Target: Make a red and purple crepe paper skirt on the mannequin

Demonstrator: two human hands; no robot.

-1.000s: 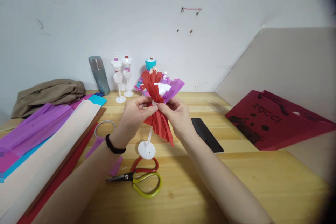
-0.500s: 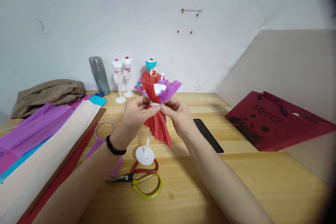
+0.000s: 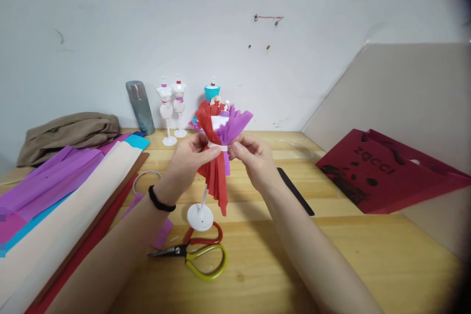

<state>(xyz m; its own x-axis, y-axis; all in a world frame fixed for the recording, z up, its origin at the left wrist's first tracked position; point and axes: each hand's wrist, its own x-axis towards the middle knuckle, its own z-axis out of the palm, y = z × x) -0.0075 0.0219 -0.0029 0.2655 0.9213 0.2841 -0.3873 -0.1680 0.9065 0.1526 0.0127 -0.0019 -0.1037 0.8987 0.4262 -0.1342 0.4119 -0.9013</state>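
A small white mannequin on a round white base [image 3: 200,217] is held up, slightly tilted, between my hands. Pleated red paper [image 3: 215,174] and pleated purple paper [image 3: 235,125] fan out above and below its waist. Around the waist runs a narrow white band [image 3: 222,147]. My left hand [image 3: 191,159] grips the dressed mannequin at the band from the left, thumb in front. On the right side, the thumb and fingers of my right hand [image 3: 252,157] pinch the band's edge by the purple paper. Scissors [image 3: 187,250] with red and yellow handles lie below the base.
Two mannequins [image 3: 166,110] [image 3: 179,103] and a teal-topped one [image 3: 212,92] stand behind. A flask [image 3: 140,108], brown cloth [image 3: 69,132] and coloured paper sheets [image 3: 81,196] are left, with a ring [image 3: 147,172] nearby. A black strip [image 3: 295,191] and red bag [image 3: 390,171] lie right.
The dressed mannequin has turned, showing more purple paper and the white band. Its base has shifted slightly left, and my right hand has moved a little right.
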